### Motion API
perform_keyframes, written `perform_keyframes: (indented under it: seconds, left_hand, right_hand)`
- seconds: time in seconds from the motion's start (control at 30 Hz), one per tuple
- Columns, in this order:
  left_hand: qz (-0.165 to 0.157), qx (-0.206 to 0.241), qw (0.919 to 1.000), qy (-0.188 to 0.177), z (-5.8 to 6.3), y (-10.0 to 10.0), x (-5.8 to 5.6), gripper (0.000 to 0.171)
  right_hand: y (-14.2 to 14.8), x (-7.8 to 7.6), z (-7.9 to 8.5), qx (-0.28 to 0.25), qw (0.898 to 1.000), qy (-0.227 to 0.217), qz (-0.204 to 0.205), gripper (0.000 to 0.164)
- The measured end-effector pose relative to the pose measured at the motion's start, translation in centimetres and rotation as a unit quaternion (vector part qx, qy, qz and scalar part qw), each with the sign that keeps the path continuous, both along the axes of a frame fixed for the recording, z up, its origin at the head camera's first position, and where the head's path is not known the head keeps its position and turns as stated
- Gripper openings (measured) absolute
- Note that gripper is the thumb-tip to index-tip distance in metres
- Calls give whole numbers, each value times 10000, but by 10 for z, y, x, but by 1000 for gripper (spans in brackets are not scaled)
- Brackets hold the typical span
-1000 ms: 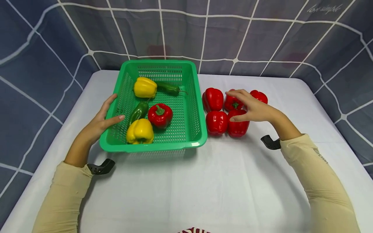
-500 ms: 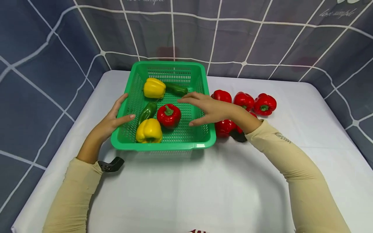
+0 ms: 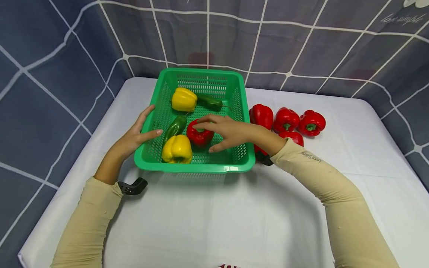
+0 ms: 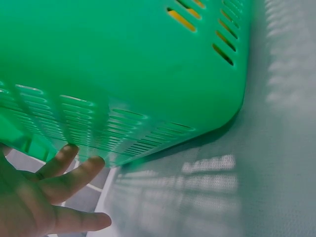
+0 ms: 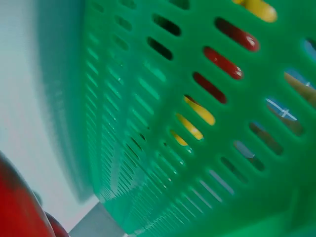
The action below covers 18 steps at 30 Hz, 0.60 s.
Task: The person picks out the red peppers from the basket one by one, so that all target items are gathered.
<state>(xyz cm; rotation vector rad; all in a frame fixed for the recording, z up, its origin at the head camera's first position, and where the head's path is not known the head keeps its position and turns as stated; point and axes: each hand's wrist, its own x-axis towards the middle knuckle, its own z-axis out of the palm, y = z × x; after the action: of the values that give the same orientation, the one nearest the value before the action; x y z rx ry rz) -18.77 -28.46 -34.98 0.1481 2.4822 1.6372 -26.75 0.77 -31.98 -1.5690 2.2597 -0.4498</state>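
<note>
A green slotted plastic basket [image 3: 197, 168] stands on the white table. My left hand [image 3: 131, 141] is at its left rim, thumb over the inside and fingers along the outer wall. Seen from the left wrist, those fingers [image 4: 74, 180] are spread and fairly straight. Inside the basket my right hand [image 3: 228, 131] reaches over a red bell pepper [image 3: 198, 137], fingers over its top and thumb to the right, apart from it. Whether the fingertips touch it cannot be told. Also inside are a yellow bell pepper [image 3: 177, 149], another yellow bell pepper [image 3: 184, 99], and two green chili peppers [image 3: 175, 128].
Several red bell peppers [image 3: 311, 123] lie on the table [image 3: 214, 219] right of the basket, some partly hidden by my right forearm. A dark grey cloth [image 3: 234, 41] with white lines hangs behind the table and at its sides.
My right hand has moved left from above the red bell peppers on the table, over the basket's right rim, to the red bell pepper inside. The left hand stays at the rim.
</note>
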Motion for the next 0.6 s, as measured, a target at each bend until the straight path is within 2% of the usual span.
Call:
perform_keyframes:
  seconds: [0.3, 0.47, 0.6]
  left_hand:
    - [32, 118, 9999, -29, 1, 0, -3, 81]
    - [-2, 81, 10000, -21, 1, 0, -1, 84]
    - [-22, 81, 10000, -13, 0, 0, 0, 83]
  right_hand:
    - [-8, -7, 1, 649, 9978, 41, -138, 76]
    - [-18, -19, 1, 1109, 9935, -72, -267, 87]
    - [-30, -29, -4, 1224, 9917, -111, -382, 95]
